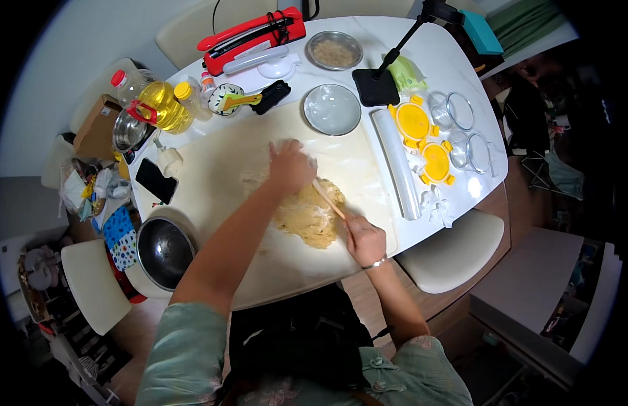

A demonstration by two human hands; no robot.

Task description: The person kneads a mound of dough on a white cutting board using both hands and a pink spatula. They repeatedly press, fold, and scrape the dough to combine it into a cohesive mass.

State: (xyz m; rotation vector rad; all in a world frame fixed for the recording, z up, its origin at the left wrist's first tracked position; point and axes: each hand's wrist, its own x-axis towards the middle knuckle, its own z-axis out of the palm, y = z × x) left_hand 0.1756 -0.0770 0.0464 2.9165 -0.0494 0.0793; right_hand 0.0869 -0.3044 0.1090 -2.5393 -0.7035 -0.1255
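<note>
A rough, pale yellow piece of dough (311, 218) lies on a cream work mat (217, 152), with traces of flour on and around it. My right hand (366, 239), a bracelet at its wrist, is closed around the near end of a thin wooden rolling pin (328, 199). The pin slants away from me over the right part of the dough. My left hand (292, 167) is at the dough's far edge, near the pin's far end; its fingers are slightly blurred, and whether it touches the pin cannot be told. Beyond my hands sits a grey bowl (332, 109) with white residue.
A cling-film roll (396, 165), yellow-lidded containers (413, 122) and a black stand (376, 87) are at the right. A metal bowl (164, 252), a black phone (156, 181) and an oil bottle (164, 104) stand left. A bowl of crumbly food (334, 51) is at the back.
</note>
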